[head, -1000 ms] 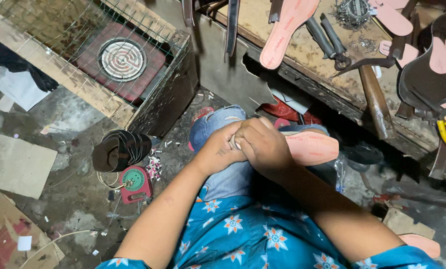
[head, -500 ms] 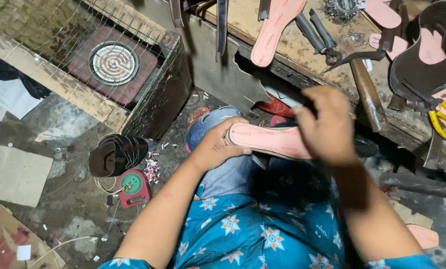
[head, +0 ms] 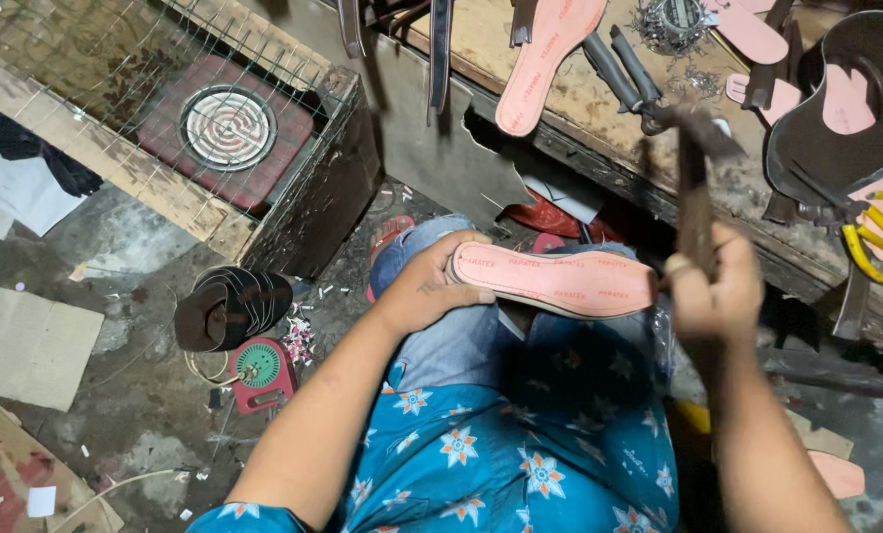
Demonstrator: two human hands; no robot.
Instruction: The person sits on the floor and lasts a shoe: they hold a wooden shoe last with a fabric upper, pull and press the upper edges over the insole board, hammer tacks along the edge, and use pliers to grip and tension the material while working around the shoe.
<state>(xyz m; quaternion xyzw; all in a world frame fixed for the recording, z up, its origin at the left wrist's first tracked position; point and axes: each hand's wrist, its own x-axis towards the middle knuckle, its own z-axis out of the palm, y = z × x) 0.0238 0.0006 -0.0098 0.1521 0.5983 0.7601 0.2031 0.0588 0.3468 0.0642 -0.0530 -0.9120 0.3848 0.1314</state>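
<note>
Head view, looking down over a blue floral shirt: the left hand (head: 426, 286) pins a flat pink shoe insole (head: 552, 281) across the denim-covered knee (head: 441, 336), fingers (head: 466, 244) curled together over its rounded heel end, apparently to keep it flat and steady. The right hand (head: 715, 296) is closed around the wooden handle of a dark-headed hammer (head: 696, 188), which stands raised just above the insole's far end, head blurred. That grip suggests the insole is braced as a striking face, though no nail or tack can be made out on it.

The insole lies between the two hands, its heel end under the left fingers, its toe end touching or just beside the right fist.

Beyond the insole, a worn wooden work surface (head: 579, 99) carries a second pink insole (head: 545, 59), dark pliers (head: 624, 74), a heap of small metal tacks (head: 673, 20), a dark shoe upper on its form (head: 846, 109) and yellow-handled scissors (head: 881, 237). Left of the insole stands a wire-mesh box holding a red coil heater (head: 226, 128); below it on the floor lie a stack of dark sole pieces (head: 229, 306) and a small red-and-green dial device (head: 259, 370).
</note>
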